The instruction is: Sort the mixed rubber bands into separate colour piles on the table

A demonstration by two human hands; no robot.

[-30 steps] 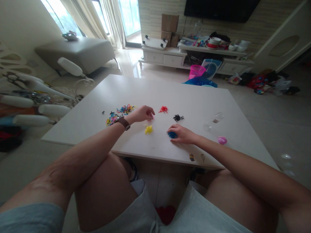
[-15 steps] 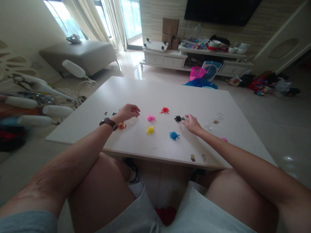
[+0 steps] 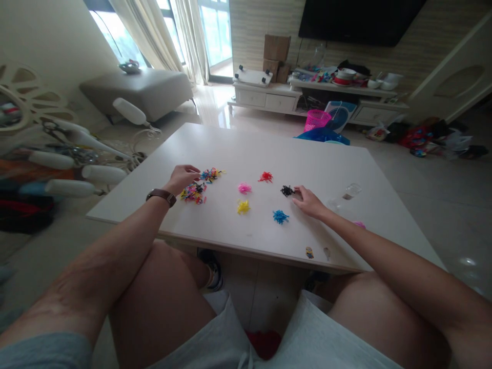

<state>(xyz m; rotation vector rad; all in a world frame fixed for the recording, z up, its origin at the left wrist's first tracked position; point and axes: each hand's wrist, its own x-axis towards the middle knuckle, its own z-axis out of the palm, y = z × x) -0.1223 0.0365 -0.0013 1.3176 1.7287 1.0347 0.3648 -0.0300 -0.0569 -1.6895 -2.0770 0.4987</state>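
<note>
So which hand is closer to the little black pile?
The right hand: its fingertips are at the right edge of the black pile. The left hand is farther left, beside the mixed-colour pieces.

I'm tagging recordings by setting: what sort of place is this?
Most likely a home's living room: a large dark screen hangs on the wall, a low white cabinet stands below, and long curtains frame bright windows.
</note>
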